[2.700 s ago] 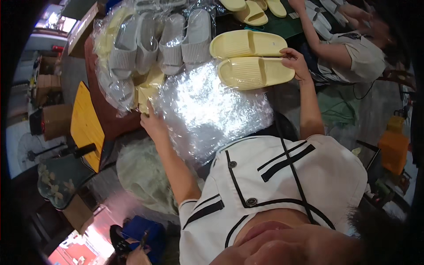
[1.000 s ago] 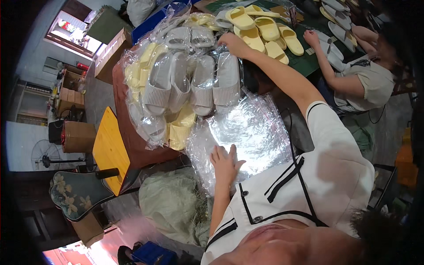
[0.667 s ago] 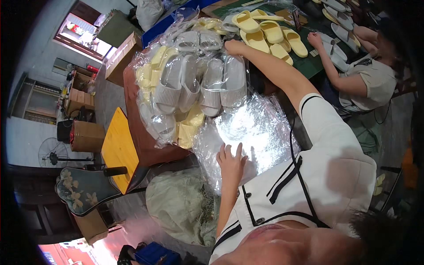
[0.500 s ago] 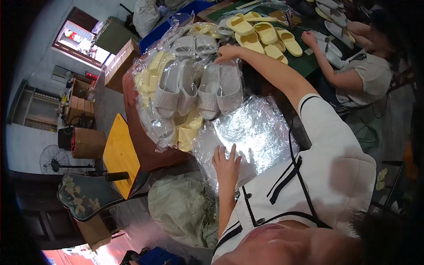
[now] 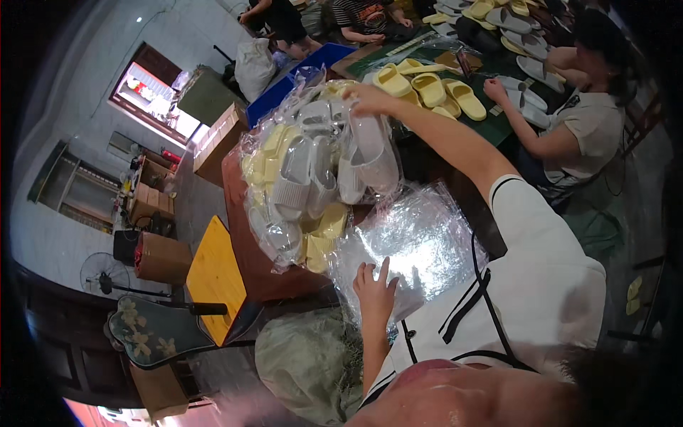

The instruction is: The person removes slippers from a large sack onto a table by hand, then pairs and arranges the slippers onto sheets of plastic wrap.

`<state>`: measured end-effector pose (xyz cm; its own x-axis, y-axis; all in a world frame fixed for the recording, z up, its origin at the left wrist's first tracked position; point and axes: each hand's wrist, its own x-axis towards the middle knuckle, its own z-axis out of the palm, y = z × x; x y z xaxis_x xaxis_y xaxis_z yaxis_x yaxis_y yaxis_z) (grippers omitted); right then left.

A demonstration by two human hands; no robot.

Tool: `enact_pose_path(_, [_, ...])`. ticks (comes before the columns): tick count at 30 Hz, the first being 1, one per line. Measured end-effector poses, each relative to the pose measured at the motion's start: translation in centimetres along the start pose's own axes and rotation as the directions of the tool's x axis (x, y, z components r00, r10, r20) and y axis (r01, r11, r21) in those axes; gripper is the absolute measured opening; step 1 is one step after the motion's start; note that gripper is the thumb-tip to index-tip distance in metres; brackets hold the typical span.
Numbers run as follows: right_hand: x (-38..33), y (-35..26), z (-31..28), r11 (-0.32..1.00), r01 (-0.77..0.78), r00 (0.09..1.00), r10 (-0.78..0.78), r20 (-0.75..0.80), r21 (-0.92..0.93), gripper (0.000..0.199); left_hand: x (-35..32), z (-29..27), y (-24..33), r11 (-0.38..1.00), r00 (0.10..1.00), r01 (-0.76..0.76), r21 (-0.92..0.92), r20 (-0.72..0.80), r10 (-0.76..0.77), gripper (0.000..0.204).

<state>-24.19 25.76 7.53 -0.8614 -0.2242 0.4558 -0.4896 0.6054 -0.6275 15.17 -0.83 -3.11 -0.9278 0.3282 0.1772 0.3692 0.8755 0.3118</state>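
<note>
My left hand point(image 5: 373, 290) lies flat with fingers spread on a stack of clear plastic bags point(image 5: 420, 249) in front of me. My right hand point(image 5: 364, 99) reaches far forward, its fingers curled over the top of a bag of grey slippers point(image 5: 359, 153). That bag lies on a pile of bagged grey and yellow slippers point(image 5: 288, 192) on a brown table point(image 5: 249, 249). Loose yellow slippers point(image 5: 430, 87) lie just beyond my right hand on a green surface.
Another person point(image 5: 580, 128) sits at the right, handling slippers; others sit further back. A yellow wooden stool point(image 5: 213, 274), a floral chair point(image 5: 153, 331), a fan point(image 5: 99, 274), cardboard boxes point(image 5: 160, 257) and a green sack point(image 5: 306, 363) stand to my left and below.
My right hand left the yellow slippers and moved to the top of the bagged pile. My left hand moved from the pile's edge onto the plastic bags and stays there.
</note>
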Motion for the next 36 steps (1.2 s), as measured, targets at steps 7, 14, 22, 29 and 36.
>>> enact_pose_path(7, [-1.4,-4.7,-9.3,0.914,0.118,0.959,-0.004,-0.282,0.388,0.034,-1.4,4.1,-3.0,0.972,0.995,0.089,-0.216,0.064,-0.077,0.066])
enact_pose_path(14, [-14.5,-13.5,-10.0,0.583,-0.007,0.991,0.113,-0.072,0.813,0.047,-0.4,-1.2,-3.2,-0.279,0.977,0.065,-0.958,0.117,-0.176,0.092])
enact_pose_path(22, [-31.8,-7.6,-3.3,0.723,-0.575,0.762,0.302,0.572,0.383,0.052,-4.1,4.8,-7.6,-0.568,0.752,0.24,-0.788,0.52,-0.404,0.063])
enact_pose_path(29, [-34.8,-0.6,-4.7,0.618,-0.777,0.542,0.562,0.625,0.118,0.028,-3.7,6.2,-5.5,-0.449,0.598,0.218,-0.866,0.482,-0.64,0.019])
enact_pose_path(36, [-32.4,0.4,-0.9,0.856,-0.461,0.617,0.12,0.777,0.233,0.032,-4.6,7.5,-6.7,-0.421,0.6,0.242,-0.874,0.476,-0.643,0.041])
